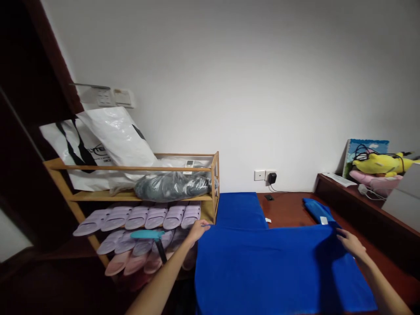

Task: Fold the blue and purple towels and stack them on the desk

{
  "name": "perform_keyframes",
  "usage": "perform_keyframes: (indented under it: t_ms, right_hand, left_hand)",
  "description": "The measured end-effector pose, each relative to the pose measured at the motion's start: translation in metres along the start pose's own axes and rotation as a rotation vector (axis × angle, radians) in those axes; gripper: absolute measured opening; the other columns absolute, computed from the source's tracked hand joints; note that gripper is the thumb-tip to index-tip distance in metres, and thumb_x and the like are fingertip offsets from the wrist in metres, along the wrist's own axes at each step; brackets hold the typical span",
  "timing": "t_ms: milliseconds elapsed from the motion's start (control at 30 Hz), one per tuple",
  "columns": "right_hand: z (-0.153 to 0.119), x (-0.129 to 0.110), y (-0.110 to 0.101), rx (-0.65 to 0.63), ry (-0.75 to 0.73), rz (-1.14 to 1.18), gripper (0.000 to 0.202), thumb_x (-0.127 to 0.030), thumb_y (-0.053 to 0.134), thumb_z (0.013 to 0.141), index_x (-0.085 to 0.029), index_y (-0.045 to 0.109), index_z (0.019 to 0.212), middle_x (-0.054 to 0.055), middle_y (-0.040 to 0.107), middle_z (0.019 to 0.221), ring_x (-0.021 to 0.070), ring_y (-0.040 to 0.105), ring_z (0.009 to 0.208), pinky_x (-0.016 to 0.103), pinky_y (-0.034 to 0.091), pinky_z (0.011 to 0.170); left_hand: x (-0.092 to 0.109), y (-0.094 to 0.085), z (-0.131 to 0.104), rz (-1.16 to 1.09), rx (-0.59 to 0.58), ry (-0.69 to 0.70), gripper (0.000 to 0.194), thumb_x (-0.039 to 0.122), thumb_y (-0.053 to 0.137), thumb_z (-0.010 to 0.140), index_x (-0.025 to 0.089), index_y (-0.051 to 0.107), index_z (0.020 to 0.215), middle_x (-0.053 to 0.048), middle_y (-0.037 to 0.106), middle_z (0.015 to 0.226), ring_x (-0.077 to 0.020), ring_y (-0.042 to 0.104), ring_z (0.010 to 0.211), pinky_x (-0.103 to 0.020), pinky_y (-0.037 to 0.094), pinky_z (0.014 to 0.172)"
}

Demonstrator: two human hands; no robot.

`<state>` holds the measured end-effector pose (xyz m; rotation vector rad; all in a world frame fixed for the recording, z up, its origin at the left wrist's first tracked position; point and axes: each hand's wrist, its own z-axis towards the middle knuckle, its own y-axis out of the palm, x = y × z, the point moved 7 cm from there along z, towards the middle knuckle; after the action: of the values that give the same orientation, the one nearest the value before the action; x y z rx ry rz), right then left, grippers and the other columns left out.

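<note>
I'm holding the blue cloth (256, 267) spread across the surface's (285, 205) near side, my left fingers (204, 224) pinching its far-left corner, my right fingers (341, 232) pinching near its far-right corner; slippers (118, 218) are filling the rack (170, 169) leftward

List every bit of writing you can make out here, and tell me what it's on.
"LYTE": in black on the white bag with black straps; the rest of the word is unclear.
Smaller line beneath it on that bag: too blurred to read.
White tag at the far edge of the blue cloth: no legible text.
White label by the rack's upper rail: too small to read.
</note>
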<state>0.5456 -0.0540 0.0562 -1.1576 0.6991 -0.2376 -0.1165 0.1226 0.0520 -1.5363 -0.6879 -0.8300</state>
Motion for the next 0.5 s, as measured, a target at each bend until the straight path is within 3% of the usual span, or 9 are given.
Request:
perform_keyframes:
  t_ms: [133,233,333,433,500]
  right_hand:
    - [-0.004,-0.015,0.034,-0.033,-0.034,-0.063,0.053,-0.030,0.035,0.072,-0.017,0.062,0.115,0.011,0.056,0.129,0.0303,0.050,0.118,0.047,0.041,0.093]
    - [0.002,-0.019,0.047,-0.026,-0.071,-0.096,0.055,-0.025,0.034,0.073,-0.016,0.056,0.122,0.010,0.047,0.139,0.0286,0.045,0.123,0.046,0.037,0.098]
    - [0.007,-0.019,0.056,-0.016,-0.064,-0.129,0.057,-0.027,0.031,0.076,-0.019,0.047,0.131,0.009,0.035,0.147,0.0319,0.040,0.126,0.053,0.035,0.096]
    - [-0.003,-0.028,0.068,0.021,-0.076,-0.224,0.057,-0.034,0.028,0.081,-0.022,0.041,0.135,0.011,0.024,0.151,0.0332,0.030,0.133,0.060,0.029,0.096]
    - [-0.023,-0.040,0.082,0.051,-0.161,-0.301,0.057,-0.042,0.025,0.083,-0.024,0.041,0.134,0.012,0.020,0.152,0.0306,0.022,0.137,0.060,0.026,0.099]
  left_hand:
    - [-0.010,0.011,0.008,0.083,0.060,-0.017,0.025,0.035,0.057,0.088,0.015,0.059,0.103,-0.004,0.062,0.103,-0.0174,0.061,0.088,-0.038,0.052,0.077]
    - [-0.012,0.008,0.015,0.138,0.109,0.016,0.018,0.032,0.059,0.086,0.015,0.062,0.090,-0.002,0.066,0.092,-0.0168,0.062,0.084,-0.037,0.050,0.079]
    - [-0.003,0.003,0.013,0.195,0.178,0.068,0.010,0.022,0.057,0.083,0.017,0.066,0.080,-0.002,0.069,0.084,-0.0196,0.064,0.086,-0.033,0.048,0.081]
    - [0.017,0.015,-0.014,0.257,0.265,0.149,0.028,0.015,0.046,0.085,0.020,0.065,0.104,-0.007,0.067,0.107,-0.0236,0.057,0.107,-0.038,0.040,0.093]
    - [0.031,0.040,-0.049,0.314,0.265,0.270,0.040,0.016,0.042,0.087,0.026,0.055,0.123,-0.006,0.056,0.129,-0.0229,0.046,0.122,-0.042,0.032,0.102]
